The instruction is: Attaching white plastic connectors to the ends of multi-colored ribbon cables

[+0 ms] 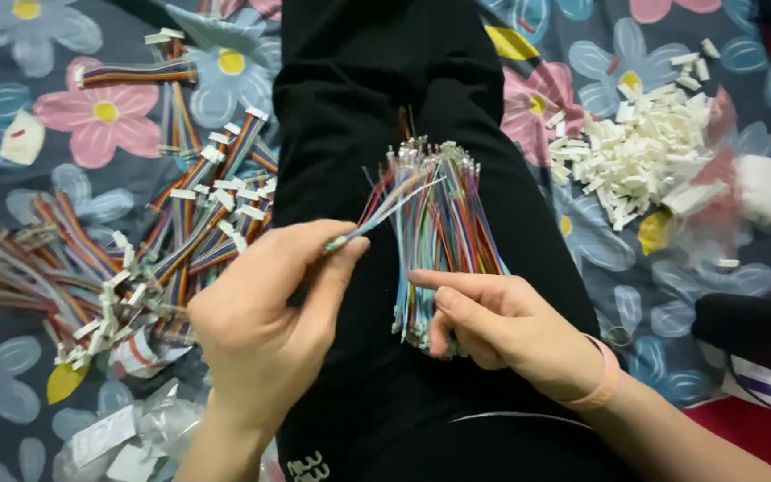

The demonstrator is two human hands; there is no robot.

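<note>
A bundle of thin multicoloured wires (439, 223) with metal tips lies along a black-trousered leg (377, 98). My left hand (265, 312) pinches the ends of a few wires (385, 210) pulled out sideways from the bundle, between thumb and forefinger. My right hand (501, 326), with a pink band on its wrist, rests on the lower end of the bundle, fingers curled over it and forefinger pointing left.
Finished rainbow ribbon cables with white connectors (171, 223) are heaped at the left on a flowered cloth (100, 116). A pile of white plastic connector housings (644, 152) lies at the upper right. Clear plastic bags (127, 433) sit at the lower left.
</note>
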